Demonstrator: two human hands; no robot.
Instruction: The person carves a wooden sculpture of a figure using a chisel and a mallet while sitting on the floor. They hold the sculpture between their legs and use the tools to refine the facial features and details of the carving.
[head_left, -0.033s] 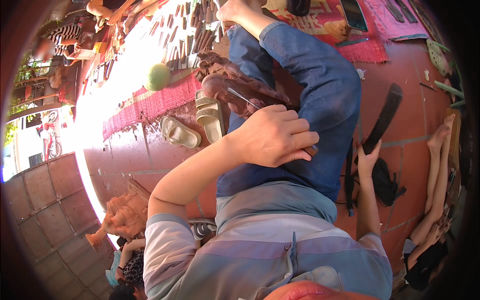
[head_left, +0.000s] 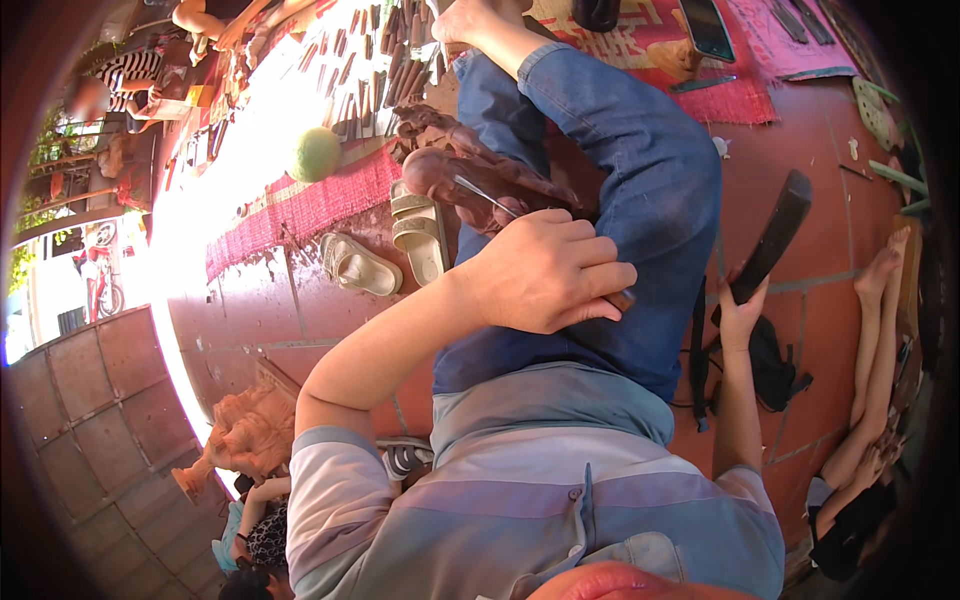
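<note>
My left hand is closed round the handle of a chisel. The butt of the handle sticks out past my thumb, and the thin metal blade reaches to a brown wood carving. This carving has a smooth rounded head and lies beside my bent, jeans-clad leg. Out to the right, my right hand grips the lower end of a long dark wooden mallet, which is raised and tilted, apart from the chisel.
Many carving tools lie on the sunlit far-left mat. Sandals and a green ball are nearer. An orange wood carving stands at lower left. A black bag lies beneath my right arm; another person's legs extend at far right.
My right hand and the mallet have shifted slightly to the right, and the mallet's angle has turned a little. The left hand, chisel and carving look almost the same.
</note>
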